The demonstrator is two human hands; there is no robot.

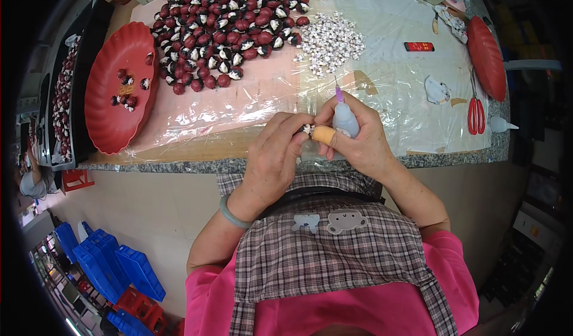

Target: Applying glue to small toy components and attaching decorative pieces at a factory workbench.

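Note:
My left hand (pixel 271 151) is closed, its fingertips pinching a small black-and-white piece (pixel 307 129) mostly hidden by the fingers. My right hand (pixel 364 136) wraps round a translucent squeeze bottle (pixel 345 120) with a purple needle tip that points away from me. A yellow finger cot (pixel 324 134) covers one right fingertip, which meets the small piece. Beyond my hands lies a large heap of dark-red, black and white ladybird-like pieces (pixel 233 34). Beside it is a pile of tiny white pieces (pixel 334 40).
A red scalloped tray (pixel 98 106) with several finished-looking pieces stands left; another red tray (pixel 486 58) is far right. Red-handled scissors (pixel 476 116), a white nozzle bottle (pixel 502 124) and a red-and-black packet (pixel 419 47) lie right. Blue crates (pixel 110 258) stand on the floor.

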